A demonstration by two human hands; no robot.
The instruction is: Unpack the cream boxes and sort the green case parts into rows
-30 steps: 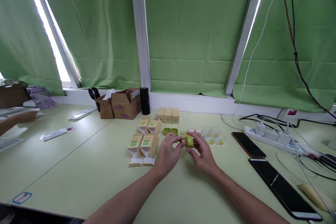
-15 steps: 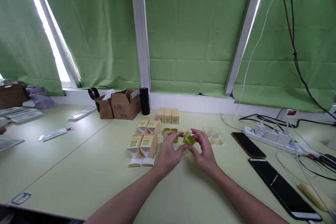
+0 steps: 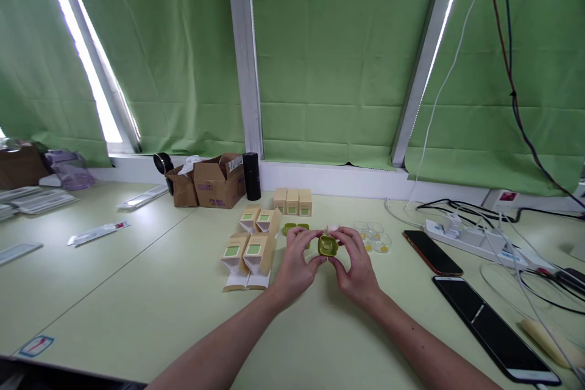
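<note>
A small square green cup (image 3: 328,246) is pinched between my left hand (image 3: 296,262) and my right hand (image 3: 355,265), its hollow facing me. Thumbs press its lower edge and fingertips hold the upper one. Partly hidden behind my left hand lie more green cups (image 3: 289,228). To the left, several open beige cartons (image 3: 258,250) with green labels stand with their flaps spread. Clear plastic cups (image 3: 375,236) with yellow bits inside sit just right of my right hand. Something pale pink (image 3: 333,228) shows behind my fingers, too covered to name.
Closed beige cartons (image 3: 293,202) stand in a row at the back, near a black cylinder (image 3: 251,176) and a brown cardboard box (image 3: 218,181). On the right lie two phones (image 3: 433,251), a white power strip (image 3: 475,241) and tangled cables. A sealed packet (image 3: 98,233) lies on the left.
The green cup has been turned so its hollow faces me more squarely. My hands stay in nearly the same place. A fingertip at the far left edge has gone from view.
</note>
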